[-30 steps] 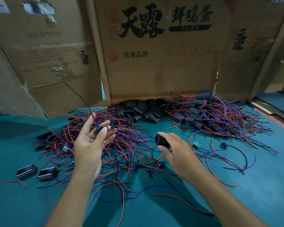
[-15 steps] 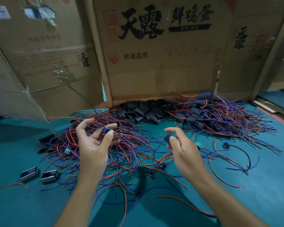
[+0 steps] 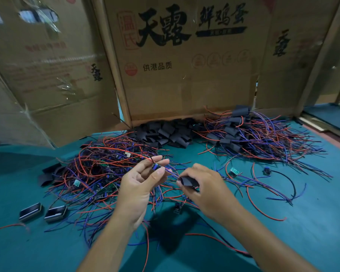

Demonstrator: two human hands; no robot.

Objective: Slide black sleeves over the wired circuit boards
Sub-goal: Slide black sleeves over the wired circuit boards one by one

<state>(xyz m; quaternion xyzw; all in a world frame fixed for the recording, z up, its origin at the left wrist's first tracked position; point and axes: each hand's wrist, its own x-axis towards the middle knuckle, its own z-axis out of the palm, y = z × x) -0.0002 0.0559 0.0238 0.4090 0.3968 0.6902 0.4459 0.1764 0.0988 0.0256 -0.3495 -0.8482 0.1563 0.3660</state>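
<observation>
Both hands have closed together: the left hand point(image 3: 138, 186) pinches a small wired circuit board point(image 3: 155, 166), and the right hand point(image 3: 201, 188) pinches a black sleeve point(image 3: 187, 181) just beside its wires, not yet on. Beyond lies the unsleeved tangle point(image 3: 98, 169); farther back, loose sleeves point(image 3: 165, 132) and a sleeved pile point(image 3: 243, 134).
</observation>
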